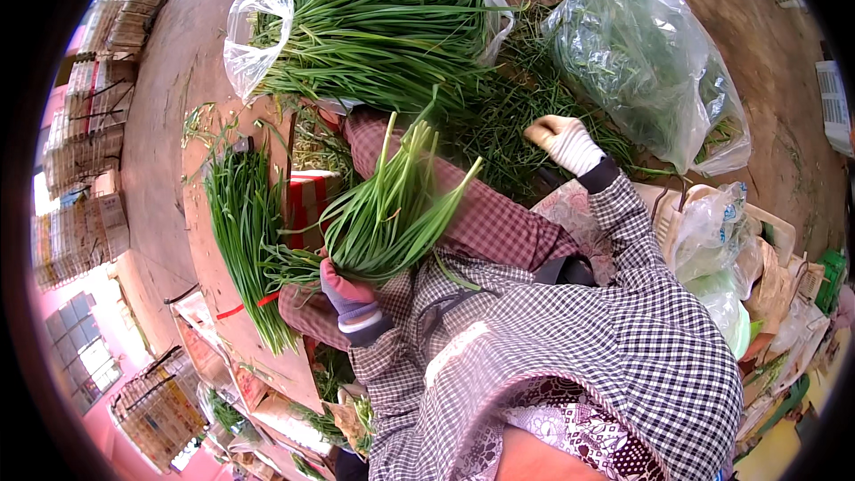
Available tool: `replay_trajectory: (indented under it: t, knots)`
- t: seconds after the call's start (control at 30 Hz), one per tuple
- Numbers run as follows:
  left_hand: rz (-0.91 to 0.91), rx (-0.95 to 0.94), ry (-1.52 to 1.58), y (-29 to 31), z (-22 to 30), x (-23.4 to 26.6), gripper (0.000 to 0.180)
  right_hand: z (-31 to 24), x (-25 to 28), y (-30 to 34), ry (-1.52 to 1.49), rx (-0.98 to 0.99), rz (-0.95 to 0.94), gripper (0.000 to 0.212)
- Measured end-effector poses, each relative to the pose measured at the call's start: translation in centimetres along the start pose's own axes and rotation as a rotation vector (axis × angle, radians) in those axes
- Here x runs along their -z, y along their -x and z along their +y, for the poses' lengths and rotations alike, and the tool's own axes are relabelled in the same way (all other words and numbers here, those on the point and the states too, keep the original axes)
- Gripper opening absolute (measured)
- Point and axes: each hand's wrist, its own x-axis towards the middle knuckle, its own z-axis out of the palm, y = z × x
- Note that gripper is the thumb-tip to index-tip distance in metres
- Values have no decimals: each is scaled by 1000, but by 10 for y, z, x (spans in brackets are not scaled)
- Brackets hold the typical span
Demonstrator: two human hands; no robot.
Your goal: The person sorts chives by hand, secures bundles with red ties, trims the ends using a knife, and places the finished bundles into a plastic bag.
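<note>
My left hand (pixel 349 296), in a pink and purple glove, is closed round the leafy part of a bunch of garlic chives (pixel 378 205). The pale stem ends fan upward over my checked trouser leg. My right hand (pixel 566 144), in a whitish glove, is raised off to the right with its fingers curled together. Whatever they may hold is too small and blurred to make out. Loose green trimmings (pixel 508 138) lie below and beyond it. Another long bunch of chives (pixel 249 240) rests on a board at the left, a red band (pixel 267 299) round its lower end.
An opened clear plastic bag (pixel 267 31) full of chives stands ahead. At the right is a bulging clear bag (pixel 641 71) of greens. Plastic bags and baskets (pixel 712 240) crowd my right side. Stacked crates (pixel 85 142) line the far left. Brown floor (pixel 169 125) runs between.
</note>
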Motion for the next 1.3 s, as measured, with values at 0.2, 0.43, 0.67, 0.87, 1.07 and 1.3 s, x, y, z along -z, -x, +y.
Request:
replay_trajectory:
  t: [0.2, 0.43, 0.67, 0.87, 1.07, 1.3]
  knots:
    - [20, -19, -150, -5, -10, -10, 29, -122, -77, -13, 139, 545, 20, 55]
    - [85, 3, -29, 3, -5, -28, 26, -91, -92, -77, 169, 614, 72, 25]
    - [-53, 10, -153, -8, -19, -7, 28, -94, -41, -53, 405, 447, -120, 47]
    - [31, 51, -39, -12, -25, -12, 38, -123, -96, -48, 697, 283, -367, 64]
    - [-7, 54, -199, -10, -29, -9, 37, -65, -139, -86, 168, 405, -202, 39]
    - [-12, 102, -19, -2, -20, -17, 32, -82, -126, -86, 252, 399, -90, 30]
